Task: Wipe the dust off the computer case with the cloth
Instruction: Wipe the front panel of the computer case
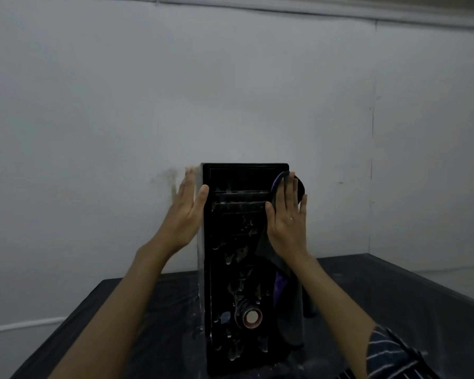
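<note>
Fingers (288, 192) flat on cloth (285, 305) (dark), case (238, 269) upright

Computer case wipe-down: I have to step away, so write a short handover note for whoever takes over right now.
Left hand: open, flat against the left side of the computer case, steadying it.
Right hand: open, straight fingers pressing the cloth on the case's upper right edge; the rest of the cloth hangs down that side.
The case stands upright on the dark table.
Done: cannot tell how much is wiped.
Left: pale dust streaks and blotches show over most of the front panel; wipe those.
</note>
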